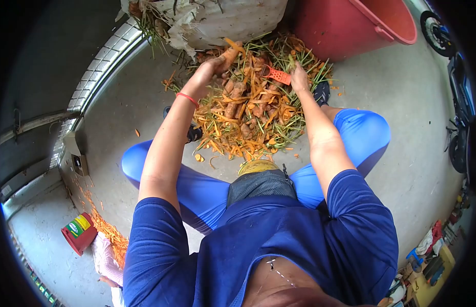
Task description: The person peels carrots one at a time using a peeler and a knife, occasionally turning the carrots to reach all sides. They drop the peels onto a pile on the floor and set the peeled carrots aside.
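My left hand [213, 70] is closed around a carrot [230, 55], with an orange strip of peel hanging at its top. My right hand [299, 78] grips an orange peeler [279, 75], whose slotted head points left toward the carrot without touching it. Beneath both hands a heap of orange peelings [258, 105], green stalks and several unpeeled brownish carrots [233, 106] spreads over the floor between my feet.
A large red tub [345, 30] stands behind the heap at the right, a torn white sack [227, 23] behind it at the left. A small red bucket [79, 233] and another person's checked sleeve [106, 258] are at lower left. Motorbikes [460, 92] line the right edge.
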Demonstrator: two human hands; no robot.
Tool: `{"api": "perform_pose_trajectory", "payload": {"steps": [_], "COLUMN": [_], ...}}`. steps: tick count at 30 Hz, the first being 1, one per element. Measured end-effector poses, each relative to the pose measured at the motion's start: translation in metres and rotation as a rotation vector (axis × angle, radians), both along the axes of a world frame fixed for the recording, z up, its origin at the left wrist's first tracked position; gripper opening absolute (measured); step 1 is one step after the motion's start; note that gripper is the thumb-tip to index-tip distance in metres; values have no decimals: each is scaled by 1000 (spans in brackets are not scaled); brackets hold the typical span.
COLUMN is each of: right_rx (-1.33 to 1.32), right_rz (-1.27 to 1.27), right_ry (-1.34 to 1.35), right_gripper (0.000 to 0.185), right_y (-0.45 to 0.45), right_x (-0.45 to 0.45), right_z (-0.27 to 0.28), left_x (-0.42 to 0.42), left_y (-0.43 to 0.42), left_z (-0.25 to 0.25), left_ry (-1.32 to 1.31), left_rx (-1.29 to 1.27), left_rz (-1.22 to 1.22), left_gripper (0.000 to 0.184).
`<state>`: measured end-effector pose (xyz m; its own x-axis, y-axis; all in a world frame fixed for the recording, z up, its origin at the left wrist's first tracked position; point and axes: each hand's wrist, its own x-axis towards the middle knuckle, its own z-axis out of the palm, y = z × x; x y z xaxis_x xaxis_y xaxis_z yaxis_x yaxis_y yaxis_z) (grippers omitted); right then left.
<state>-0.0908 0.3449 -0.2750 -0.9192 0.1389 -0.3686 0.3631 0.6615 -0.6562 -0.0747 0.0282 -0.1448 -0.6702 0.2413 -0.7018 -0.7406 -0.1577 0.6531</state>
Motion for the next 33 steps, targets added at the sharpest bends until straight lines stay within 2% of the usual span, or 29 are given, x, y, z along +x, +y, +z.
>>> {"api": "perform_pose_trajectory", "payload": {"steps": [1, 3, 4, 5, 7, 9, 10, 11, 13, 14, 17, 18, 19, 21, 22, 25, 26, 27, 28, 29, 30, 32, 33], "right_rx": [-68, -187, -241, 18, 156, 25, -78, 4, -115, -129, -68, -220, -285, -412, -413, -493, -606, -595, -584, -738, -766, -808, -866], "right_rz": [-51, -110, -152, -20, -120, -374, -443, -506, -631, -639, -767, -705, -729, -779, -756, -697, -705, -673, -646, -576, -487, -385, -288], "right_ry": [4, 145, 195, 315, 210, -64, -91, -221, -328, -371, -139, -233, -184, -90, -89, -47, -39, 16, 109, 201, 287, 186, 253], "right_gripper": [46, 39, 36, 31, 35, 33, 37, 45, 67, 71, 71, 88, 83, 74, 68, 67, 71, 78, 73, 51, 28, 19, 17], "right_y": [5, 11, 17, 20, 15, 17, 17, 15, 9, 8, -16, -10, -10, -13, -14, -8, -10, -11, -6, 0, -1, -2, -2], "right_x": [-3, -22, -23, -20, -2, 17, 31, 34, 41, 43, 39, 38, 32, 28, 26, 12, 12, 8, -4, -15, -23, -46, -56], "right_z": [3, -15, -25, -23, -16, -34, -37, -44, -56, -57, -66, -63, -67, -74, -71, -68, -43, -23, -25, -15, 9, 75, 99], "left_x": [11, 19, 28, 36, 37, 57, 62, 67, 68, 65, 54, 53, 51, 47, 47, 51, 51, 51, 50, 48, 51, 52, 55], "left_y": [9, 8, 10, 13, -14, -5, -4, -5, -1, 6, 7, 10, 13, 7, 13, 30, 29, 28, 29, 22, 23, 24, 27], "left_z": [30, 42, 67, 86, 75, 106, 103, 100, 92, 91, 95, 98, 101, 88, 91, 100, 96, 89, 85, 78, 79, 77, 77], "left_ry": [-21, 29, 64, 86, 175, 125, 166, 97, 144, 135, 93, 184, 192, 168, 173, 331, 358, 382, 452, 416, 436, 486, 511], "left_rx": [110, 212, 141, 75, 454, 393, 406, 602, 673, 763, 837, 809, 744, 893, 859, 553, 476, 404, 244, 245, 278, 321, 297], "left_rz": [116, 204, 221, 234, 146, 241, 250, 292, 359, 396, 273, 233, 289, 227, 247, 347, 346, 339, 306, 236, 264, 255, 238], "left_gripper": [23, 22, 23, 23, 21, 23, 31, 38, 41, 42, 42, 45, 47, 47, 45, 47, 47, 46, 44, 38, 37, 34, 35]}}
